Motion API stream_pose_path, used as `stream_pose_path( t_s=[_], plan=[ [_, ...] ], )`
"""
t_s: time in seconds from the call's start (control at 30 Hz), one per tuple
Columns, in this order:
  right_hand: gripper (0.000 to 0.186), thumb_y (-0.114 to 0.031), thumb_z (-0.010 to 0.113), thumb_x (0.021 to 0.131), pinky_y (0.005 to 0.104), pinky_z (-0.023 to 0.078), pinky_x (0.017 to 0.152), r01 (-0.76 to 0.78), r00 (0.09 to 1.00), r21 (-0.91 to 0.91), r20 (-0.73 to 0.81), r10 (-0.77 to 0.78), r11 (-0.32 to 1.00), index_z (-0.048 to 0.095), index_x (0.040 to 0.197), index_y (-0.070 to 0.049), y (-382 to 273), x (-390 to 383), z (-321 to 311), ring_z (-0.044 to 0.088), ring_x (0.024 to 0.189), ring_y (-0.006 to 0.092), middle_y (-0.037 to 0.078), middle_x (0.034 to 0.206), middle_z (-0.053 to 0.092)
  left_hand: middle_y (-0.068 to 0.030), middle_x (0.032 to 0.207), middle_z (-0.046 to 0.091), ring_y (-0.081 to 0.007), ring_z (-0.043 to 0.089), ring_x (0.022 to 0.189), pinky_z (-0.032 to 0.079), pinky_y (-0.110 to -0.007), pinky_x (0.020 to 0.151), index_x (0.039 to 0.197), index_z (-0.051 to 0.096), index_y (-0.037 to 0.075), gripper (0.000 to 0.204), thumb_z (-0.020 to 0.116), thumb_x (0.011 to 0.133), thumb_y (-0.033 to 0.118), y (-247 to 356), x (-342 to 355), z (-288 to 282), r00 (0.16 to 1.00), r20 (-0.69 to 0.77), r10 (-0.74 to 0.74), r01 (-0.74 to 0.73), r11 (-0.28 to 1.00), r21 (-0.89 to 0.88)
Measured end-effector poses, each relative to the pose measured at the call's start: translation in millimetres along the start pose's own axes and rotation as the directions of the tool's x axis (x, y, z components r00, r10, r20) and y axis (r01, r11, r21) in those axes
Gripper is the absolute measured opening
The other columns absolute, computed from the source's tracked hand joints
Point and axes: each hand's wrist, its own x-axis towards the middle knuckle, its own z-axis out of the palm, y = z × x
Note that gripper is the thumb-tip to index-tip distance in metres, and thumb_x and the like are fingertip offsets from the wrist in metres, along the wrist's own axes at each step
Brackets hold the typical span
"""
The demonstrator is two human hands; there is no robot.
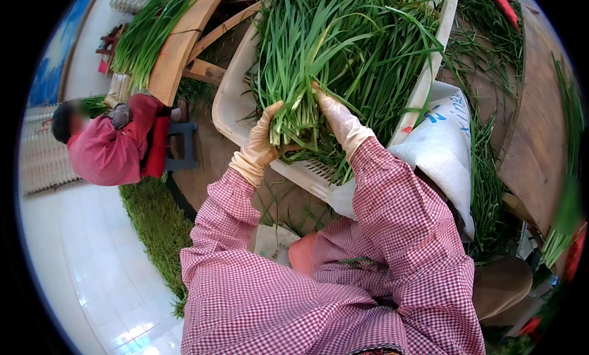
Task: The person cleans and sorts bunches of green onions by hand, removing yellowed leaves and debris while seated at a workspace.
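Note:
Long, flat green leaves with pale stalk ends, which look like garlic chives, fill a white plastic crate (232, 103) in front of me. My left hand (257, 143), in a cream rubber glove, grips the left side of a bunch of chives (296, 113) near its cut ends. Part of its fingers is hidden under the stalks. From the other side my right hand (340, 121), gloved alike, closes on the same bunch, its fingertips among the stalks. The pale ends point toward me over the crate's near side, and the leaves spread away from me.
A white woven sack (438, 152) hangs over the crate's right side. At the left, a person in a pink top (107, 149) sits on a blue stool (181, 143) beside a wooden table (175, 54) bearing more chives. Another wooden board (531, 122) stands at the right. Loose leaves litter the floor.

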Motion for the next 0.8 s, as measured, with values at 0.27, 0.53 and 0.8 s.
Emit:
stream_pose_path(
  t_s=[0.27,0.53,0.8],
  plan=[
    [0.056,-0.049,0.052,0.08,0.0281,0.04,0.08,-0.133,0.99,-0.101,0.038,0.137,0.986,0.051,0.112,-0.003,-34.8,-33.7,12.1,0.052,0.092,0.0184,0.01,0.103,0.057,-0.0049,0.094,0.061,-0.0179,0.061,0.08,0.054,-0.036,0.065,0.108,0.053,0.01,0.041,0.062,0.078,0.036,-29.8,-2.5,16.7,0.988,-0.096,0.117,-0.127,0.987,-0.103],
    [0.086,-0.052,0.047,0.079,0.0332,0.035,0.091,0.342,0.937,-0.454,0.104,-0.332,0.823,0.014,0.129,0.009,-68.1,-120.2,43.5,0.039,0.112,0.0367,0.031,0.12,0.037,-0.0056,0.103,0.056,-0.0144,0.058,0.086,0.051,-0.028,0.072,0.117,0.043,0.005,0.044,0.055,0.083,0.03,-50.2,-90.3,71.9,0.894,-0.102,0.436,-0.441,0.897,-0.025],
    [0.07,-0.035,0.057,0.077,0.0343,0.039,0.086,0.711,0.668,-0.36,0.078,-0.74,0.603,0.026,0.127,0.003,-85.9,-175.9,61.3,0.047,0.101,0.0358,0.025,0.114,0.042,-0.0064,0.128,0.04,-0.0206,0.038,0.118,0.031,-0.036,0.099,0.13,0.032,0.01,0.057,0.052,0.084,0.037,-67.6,-136.1,86.0,0.806,-0.051,0.59,-0.585,0.806,0.087]
  ],
)
